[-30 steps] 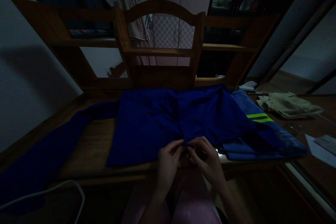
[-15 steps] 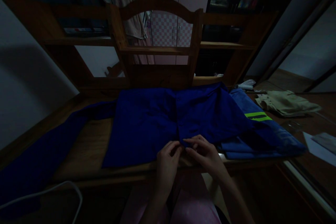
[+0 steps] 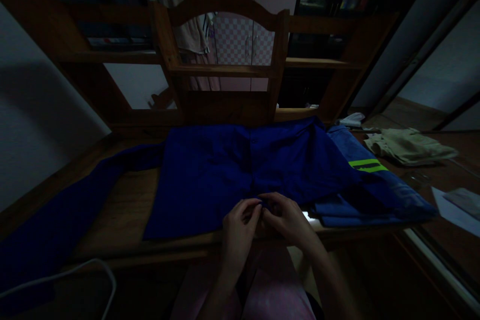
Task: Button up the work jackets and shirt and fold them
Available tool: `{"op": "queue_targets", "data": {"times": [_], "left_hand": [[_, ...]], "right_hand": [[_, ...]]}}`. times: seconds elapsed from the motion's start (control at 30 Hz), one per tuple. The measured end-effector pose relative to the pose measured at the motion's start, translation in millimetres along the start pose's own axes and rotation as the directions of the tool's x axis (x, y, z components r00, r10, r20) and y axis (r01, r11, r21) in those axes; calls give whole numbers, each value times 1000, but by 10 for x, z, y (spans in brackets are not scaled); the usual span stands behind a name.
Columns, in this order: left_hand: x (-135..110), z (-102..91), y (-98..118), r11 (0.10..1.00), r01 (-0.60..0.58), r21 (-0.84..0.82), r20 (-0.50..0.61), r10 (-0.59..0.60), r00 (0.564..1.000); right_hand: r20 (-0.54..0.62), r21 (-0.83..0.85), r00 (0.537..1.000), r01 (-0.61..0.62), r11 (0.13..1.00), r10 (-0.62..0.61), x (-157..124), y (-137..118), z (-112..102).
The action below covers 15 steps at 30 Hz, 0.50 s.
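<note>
A dark blue buttoned shirt (image 3: 202, 175) lies spread on the wooden desk (image 3: 138, 200), one sleeve (image 3: 86, 195) stretched out to the left and hanging past the front edge. At the near edge, by the front opening, my left hand (image 3: 240, 220) pinches the fabric between thumb and fingertips. Close beside it, my right hand (image 3: 283, 215) is closed on the same bit of cloth, its fingers curled over it. The fingertips hide whatever detail lies between them. Higher along the opening, a small button (image 3: 253, 141) shows faintly.
Folded blue clothing with a yellow-green stripe (image 3: 369, 165) lies under the shirt's right side. Further right are beige folded clothes (image 3: 408, 145) and white paper (image 3: 455, 212). A wooden shelf frame (image 3: 221, 71) stands behind. A white cable (image 3: 93, 262) loops at the lower left.
My right hand has shifted slightly left, closer to my left hand, and its fingers have closed further over the shirt's edge. My left hand stays nearly in place.
</note>
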<state>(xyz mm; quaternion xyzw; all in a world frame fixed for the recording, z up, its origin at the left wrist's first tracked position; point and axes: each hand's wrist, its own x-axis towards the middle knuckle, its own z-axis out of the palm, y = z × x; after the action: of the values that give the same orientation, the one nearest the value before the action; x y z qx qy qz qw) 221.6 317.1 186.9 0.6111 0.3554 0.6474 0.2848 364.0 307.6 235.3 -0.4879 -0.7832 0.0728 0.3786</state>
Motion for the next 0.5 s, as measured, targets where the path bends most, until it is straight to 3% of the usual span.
{"op": "queue_targets", "data": {"times": [0.2, 0.3, 0.37, 0.43, 0.5], "left_hand": [[-36, -1, -25, 998, -28, 63, -33, 30, 999], [-27, -7, -32, 997, -27, 73, -35, 30, 999], [-14, -12, -30, 998, -20, 60, -50, 23, 998], [-3, -20, -19, 1000, 2, 16, -43, -1, 999], [5, -32, -4, 998, 39, -46, -7, -40, 999]], "right_hand": [[86, -242, 995, -32, 970, 54, -26, -182, 60], [92, -262, 992, -54, 964, 80, -1, -189, 55], [82, -145, 992, -78, 986, 91, 31, -145, 43], [92, 97, 990, -118, 988, 110, 63, -85, 32], [159, 384, 979, -181, 905, 128, 88, -34, 18]]}}
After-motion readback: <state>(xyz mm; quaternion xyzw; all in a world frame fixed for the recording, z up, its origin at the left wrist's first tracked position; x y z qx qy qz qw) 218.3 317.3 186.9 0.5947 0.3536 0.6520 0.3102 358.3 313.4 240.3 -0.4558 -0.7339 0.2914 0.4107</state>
